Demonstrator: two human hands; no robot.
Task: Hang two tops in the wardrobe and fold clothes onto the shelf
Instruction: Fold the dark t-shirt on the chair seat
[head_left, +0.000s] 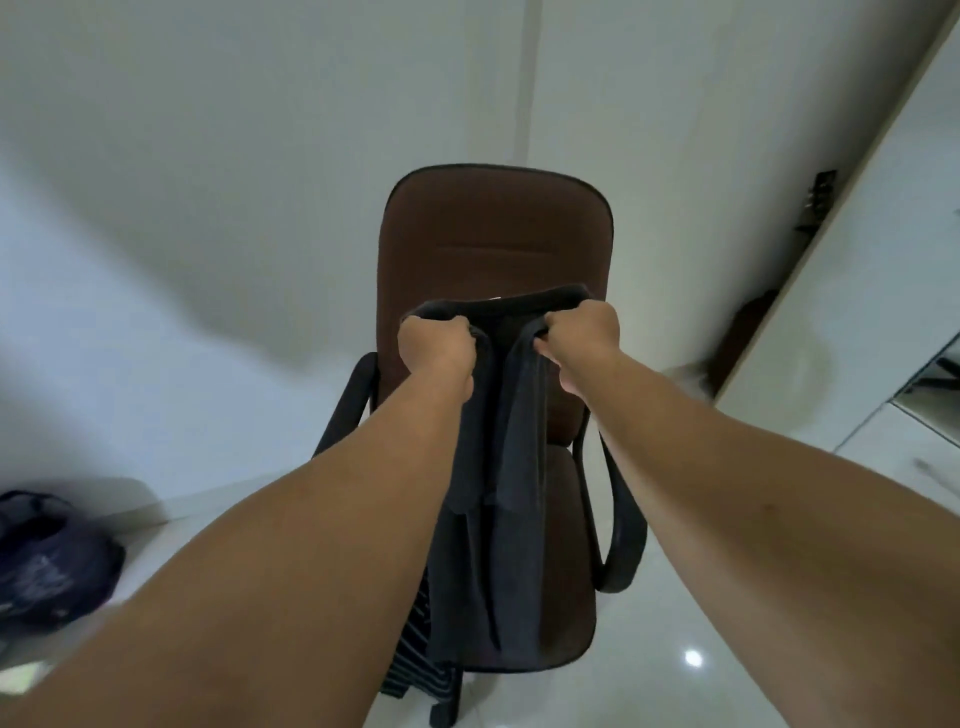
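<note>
Dark top (498, 441) held up over brown chair (493, 244), left hand (436, 345) and right hand (584, 332) both fisted tight on collar edge; striped garment (415, 654) beneath.

i can't read any text, label, brand or number in this frame. a small pale patch shows at the collar of the dark top (498, 395) near the middle of the frame, maybe a tag, but it is too small and blurred for me to make out. faint pale marks on the dark bag (52, 561) at lower left are just as illegible.
</note>
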